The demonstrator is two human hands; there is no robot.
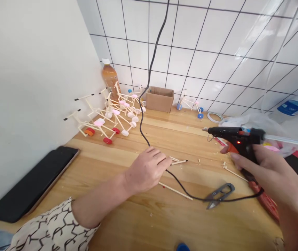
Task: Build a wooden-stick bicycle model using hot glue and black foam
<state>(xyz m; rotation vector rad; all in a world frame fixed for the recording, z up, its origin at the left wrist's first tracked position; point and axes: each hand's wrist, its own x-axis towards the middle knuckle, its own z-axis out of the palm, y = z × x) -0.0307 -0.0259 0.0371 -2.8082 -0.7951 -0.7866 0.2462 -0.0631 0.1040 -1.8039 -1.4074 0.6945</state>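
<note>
My right hand point(271, 167) grips a black hot glue gun point(239, 136) with an orange trigger and a lit red light. Its nozzle points left over the wooden table. My left hand point(149, 169) is closed low over the middle of the table, and its fingertips hide whatever is in them. A black cord point(182, 188) runs from the glue gun past this hand and on up the wall. Thin wooden sticks point(179, 162), one black-tipped, poke out beside the fingers. Another wooden stick point(176, 191) lies just below. Grey thread snips point(220, 196) rest under the cord.
Several stick-built wheeled models point(112, 115) stand at the back left by a tea bottle point(109, 78). Behind are a cardboard box point(159, 99), a blue-wheeled model point(189, 103) and a tape roll point(215, 117). A black phone point(34, 181) lies left; a water bottle point(295, 104) is right.
</note>
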